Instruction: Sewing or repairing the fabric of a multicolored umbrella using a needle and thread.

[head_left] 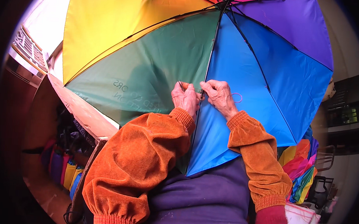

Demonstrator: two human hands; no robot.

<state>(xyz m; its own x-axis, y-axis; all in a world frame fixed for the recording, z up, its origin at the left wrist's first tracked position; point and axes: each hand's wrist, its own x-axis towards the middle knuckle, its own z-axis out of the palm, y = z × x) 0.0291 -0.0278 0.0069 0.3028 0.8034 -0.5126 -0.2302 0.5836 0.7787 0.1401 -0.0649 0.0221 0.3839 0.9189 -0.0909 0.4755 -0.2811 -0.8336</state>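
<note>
The fingers of both hands are closed in small pinches at a dark rib on the inner side of an open, multicoloured umbrella. The left hand is set over the umbrella's green panel, knuckles up, with a thin dark strand at its fingertips; what is gripped cannot be told. The right hand is placed over the umbrella's blue panel, wrist bent inward, fingertips at the rib; what is pinched there is too small to tell. A thin pink loop is seen on the blue panel, just beside the right hand. Both forearms, covered by orange sleeves, are raised from below the umbrella, elbows spread. Beyond the umbrella's lower left, folded coloured cloth bundles are grouped; beyond its lower right, rainbow-coloured cloth is heaped. Whether either is held in a container cannot be told.
</note>
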